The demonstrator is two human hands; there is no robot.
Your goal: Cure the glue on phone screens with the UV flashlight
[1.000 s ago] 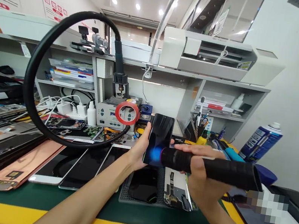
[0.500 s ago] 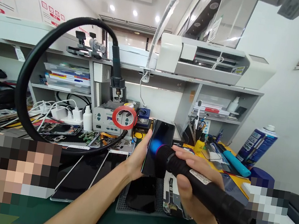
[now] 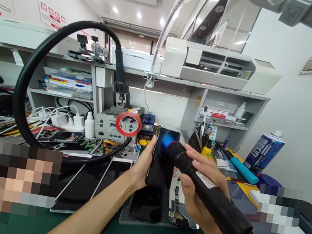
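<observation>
My left hand (image 3: 142,166) is closed around a black smartphone (image 3: 160,169), held upright and tilted above the bench, its dark screen toward me. In my right hand (image 3: 205,177) is a black flashlight (image 3: 219,203) with a white label. Its lit head points at the upper part of the screen and casts a blue-violet glow there. Below the held phone, another black phone (image 3: 147,203) lies on a grey perforated mat (image 3: 124,217). Beside it rests an opened phone part (image 3: 180,213) with a flex cable, partly hidden by my right hand.
Dark tablet-like panels (image 3: 81,184) lie to the left under a thick black hose (image 3: 21,82). A hot-air station (image 3: 106,126) bearing a red tape roll (image 3: 118,126) stands behind. On the right are a blue spray can (image 3: 264,151), a turquoise cylinder (image 3: 244,171) and a dark phone (image 3: 262,230).
The flashlight's head has moved up along the phone, and its blue glow now falls nearer the top of the screen. The view has shifted slightly.
</observation>
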